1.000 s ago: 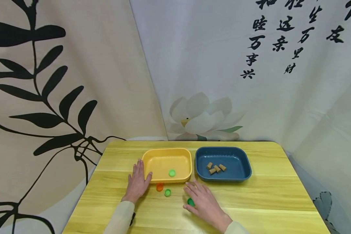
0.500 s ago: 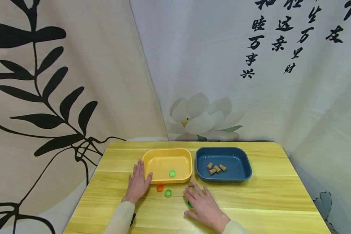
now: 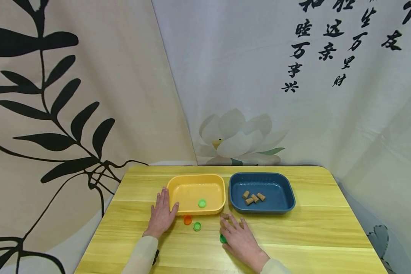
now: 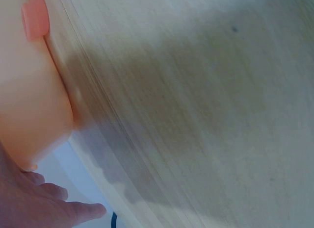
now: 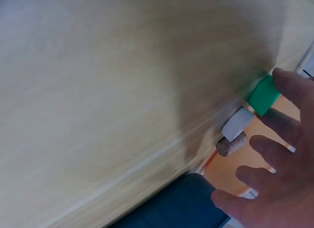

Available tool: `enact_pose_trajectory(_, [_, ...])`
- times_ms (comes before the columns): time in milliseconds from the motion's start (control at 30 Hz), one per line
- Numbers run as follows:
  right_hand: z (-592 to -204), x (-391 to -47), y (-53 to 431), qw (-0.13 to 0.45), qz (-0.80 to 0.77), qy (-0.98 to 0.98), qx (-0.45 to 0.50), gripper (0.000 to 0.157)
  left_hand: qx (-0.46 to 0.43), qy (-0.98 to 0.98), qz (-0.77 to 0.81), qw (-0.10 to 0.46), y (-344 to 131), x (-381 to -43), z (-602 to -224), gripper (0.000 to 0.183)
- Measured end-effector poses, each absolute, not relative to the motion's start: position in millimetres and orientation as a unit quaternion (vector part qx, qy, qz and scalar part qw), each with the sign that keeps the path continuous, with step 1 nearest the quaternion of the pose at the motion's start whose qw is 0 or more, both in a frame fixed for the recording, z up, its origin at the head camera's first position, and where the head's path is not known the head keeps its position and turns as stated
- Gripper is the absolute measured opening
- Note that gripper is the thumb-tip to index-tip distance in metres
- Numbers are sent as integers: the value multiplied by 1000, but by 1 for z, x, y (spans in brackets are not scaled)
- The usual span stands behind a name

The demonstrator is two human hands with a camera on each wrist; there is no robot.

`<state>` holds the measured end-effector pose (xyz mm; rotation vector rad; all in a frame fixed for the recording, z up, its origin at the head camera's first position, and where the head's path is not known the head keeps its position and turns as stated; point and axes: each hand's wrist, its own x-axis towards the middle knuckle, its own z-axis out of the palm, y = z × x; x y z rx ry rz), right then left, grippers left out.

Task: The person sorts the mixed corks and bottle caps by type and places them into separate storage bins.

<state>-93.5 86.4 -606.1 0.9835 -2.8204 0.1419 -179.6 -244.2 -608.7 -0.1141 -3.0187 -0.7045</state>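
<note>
My left hand [image 3: 161, 217] rests against the left side of the yellow tray [image 3: 221, 182], fingers extended. In the left wrist view its fingers lie along the tray's outer wall. A light green bottle cap [image 3: 202, 203] sits inside this tray. In front of it lie an orange bottle cap [image 3: 187, 220] and another green bottle cap [image 3: 197, 227]. My right hand [image 3: 240, 240] has its thumb and index fingertips at opposite edges of a dark green bottle cap [image 5: 264, 94], the other fingers spread. Beyond the fingertips a cork [image 5: 230, 144] lies on the table, partly covered in the head view.
To the right of the yellow tray stands a blue tray [image 3: 281, 190] holding several corks [image 3: 255, 198]. Both trays are toward the back of the wooden table [image 3: 315, 236]. Printed curtains [image 3: 130, 76] hang behind it.
My right hand has shifted slightly, and its thumb and index finger have closed in on the dark green bottle cap. The left hand stays at the yellow tray.
</note>
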Motion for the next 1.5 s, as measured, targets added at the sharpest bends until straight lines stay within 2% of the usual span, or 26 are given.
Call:
enact_pose_trajectory(233, [-608, -92, 87, 52, 47, -947, 314, 32, -38, -971, -233, 32, -243, -178, -607, 83])
enact_pose_trajectory(400, [-606, -89, 90, 49, 77, -949, 303, 32, -40, -970, -234, 46, -242, -177, -607, 81])
enact_pose_trajectory(533, [-604, -86, 92, 68, 104, -949, 289, 37, -40, -970, -235, 49, -242, -177, -608, 81])
enact_pose_trajectory(1033, [-599, -84, 89, 125, 184, -941, 255, 39, -41, -970, -237, 32, -243, -178, -608, 83])
enact_pose_trajectory(1367, [-579, -107, 77, 158, 233, -934, 220, 39, -36, -970, -236, 40, -243, -178, -609, 81])
enact_pose_trajectory(1500, [-571, -119, 70, 175, 235, -934, 206, 38, -34, -972, -231, 26, -244, -179, -610, 83])
